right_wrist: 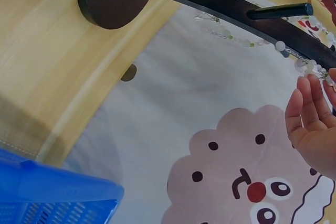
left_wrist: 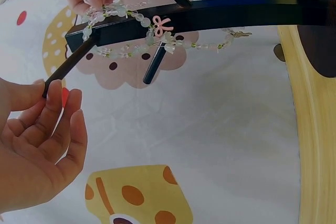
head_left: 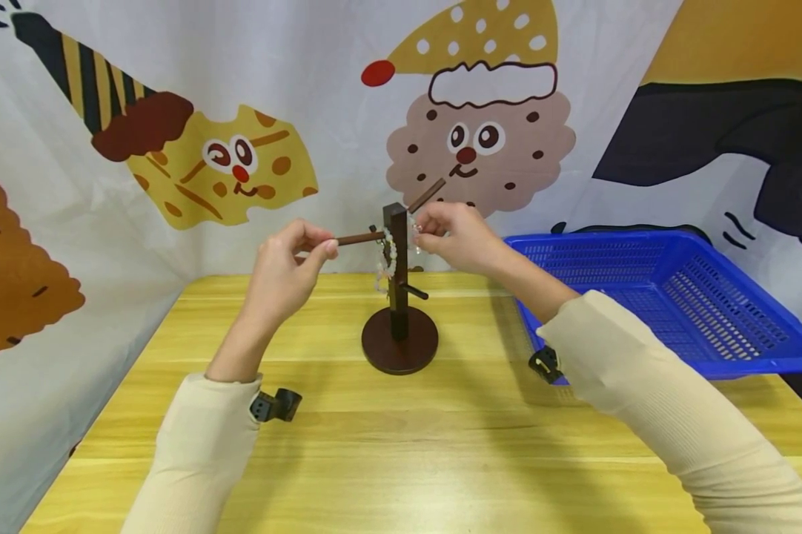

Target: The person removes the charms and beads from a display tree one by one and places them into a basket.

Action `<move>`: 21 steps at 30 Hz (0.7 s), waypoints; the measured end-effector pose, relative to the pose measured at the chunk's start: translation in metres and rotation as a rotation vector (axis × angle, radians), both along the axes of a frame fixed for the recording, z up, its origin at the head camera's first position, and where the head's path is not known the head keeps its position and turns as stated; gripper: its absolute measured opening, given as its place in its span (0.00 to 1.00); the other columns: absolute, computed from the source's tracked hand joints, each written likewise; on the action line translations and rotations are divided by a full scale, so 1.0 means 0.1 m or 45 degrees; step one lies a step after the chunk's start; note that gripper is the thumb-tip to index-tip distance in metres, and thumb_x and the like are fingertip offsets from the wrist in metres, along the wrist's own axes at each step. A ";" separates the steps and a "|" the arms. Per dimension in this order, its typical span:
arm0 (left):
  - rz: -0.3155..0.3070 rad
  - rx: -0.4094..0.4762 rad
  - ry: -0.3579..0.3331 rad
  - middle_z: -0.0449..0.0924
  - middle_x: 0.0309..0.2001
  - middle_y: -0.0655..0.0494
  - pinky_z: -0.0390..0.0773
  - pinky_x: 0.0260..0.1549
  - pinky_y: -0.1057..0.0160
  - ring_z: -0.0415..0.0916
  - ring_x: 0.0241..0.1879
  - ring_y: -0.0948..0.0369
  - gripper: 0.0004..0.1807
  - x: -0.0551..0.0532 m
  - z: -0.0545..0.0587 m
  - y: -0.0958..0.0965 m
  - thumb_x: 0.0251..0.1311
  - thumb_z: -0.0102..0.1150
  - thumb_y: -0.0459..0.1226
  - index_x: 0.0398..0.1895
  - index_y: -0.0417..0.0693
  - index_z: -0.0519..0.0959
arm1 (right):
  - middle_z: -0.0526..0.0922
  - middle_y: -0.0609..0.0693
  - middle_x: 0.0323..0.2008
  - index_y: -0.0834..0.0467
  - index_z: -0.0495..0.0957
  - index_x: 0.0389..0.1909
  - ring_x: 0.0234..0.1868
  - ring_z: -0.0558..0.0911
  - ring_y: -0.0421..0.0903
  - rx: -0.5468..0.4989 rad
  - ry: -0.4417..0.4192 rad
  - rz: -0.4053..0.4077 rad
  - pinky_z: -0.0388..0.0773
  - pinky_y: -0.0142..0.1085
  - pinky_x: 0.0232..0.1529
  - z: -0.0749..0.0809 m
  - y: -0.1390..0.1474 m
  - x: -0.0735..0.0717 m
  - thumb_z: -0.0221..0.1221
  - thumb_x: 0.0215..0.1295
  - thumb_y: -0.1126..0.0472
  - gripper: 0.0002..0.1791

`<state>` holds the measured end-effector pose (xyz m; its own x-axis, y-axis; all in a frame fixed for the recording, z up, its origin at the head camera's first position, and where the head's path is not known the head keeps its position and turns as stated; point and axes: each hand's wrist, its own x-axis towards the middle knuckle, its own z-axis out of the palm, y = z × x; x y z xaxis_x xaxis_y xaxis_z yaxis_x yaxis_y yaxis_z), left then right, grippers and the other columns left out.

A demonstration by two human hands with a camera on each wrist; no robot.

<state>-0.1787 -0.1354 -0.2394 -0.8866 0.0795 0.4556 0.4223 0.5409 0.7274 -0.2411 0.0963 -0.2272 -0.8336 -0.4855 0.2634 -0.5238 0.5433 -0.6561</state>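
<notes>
A dark wooden jewelry stand (head_left: 399, 285) with a round base stands upright on the table. My left hand (head_left: 284, 267) pinches the outer end of its left peg (head_left: 361, 239) between thumb and fingertips. Around that peg, close to the post, hangs a beaded bracelet (head_left: 390, 256) of pale, clear and green beads with a pink bow (left_wrist: 161, 25). Its lower part dangles along the post. On the post's other side, my right hand (head_left: 457, 236) pinches part of the beads (right_wrist: 311, 66) with thumb and fingertips. Some of the strand is hidden behind the post and fingers.
A blue plastic basket (head_left: 668, 297) sits at the right of the wood-grain table (head_left: 401, 445). Other pegs stick out of the post, one low at the front (head_left: 414, 292) and one high at the right (head_left: 428, 194). A cartoon-printed cloth (head_left: 348, 96) hangs behind.
</notes>
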 end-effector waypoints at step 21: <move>-0.004 0.005 -0.008 0.79 0.34 0.44 0.75 0.39 0.56 0.76 0.37 0.55 0.09 0.00 0.00 0.00 0.63 0.52 0.34 0.38 0.35 0.75 | 0.79 0.56 0.28 0.63 0.76 0.33 0.28 0.78 0.47 0.006 0.008 -0.143 0.69 0.34 0.29 0.19 0.17 -0.03 0.57 0.61 0.67 0.03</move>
<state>-0.1783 -0.1352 -0.2394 -0.8893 0.0807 0.4502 0.4194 0.5367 0.7322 -0.2441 0.1136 -0.2081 -0.8812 -0.3905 0.2665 -0.4634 0.6020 -0.6503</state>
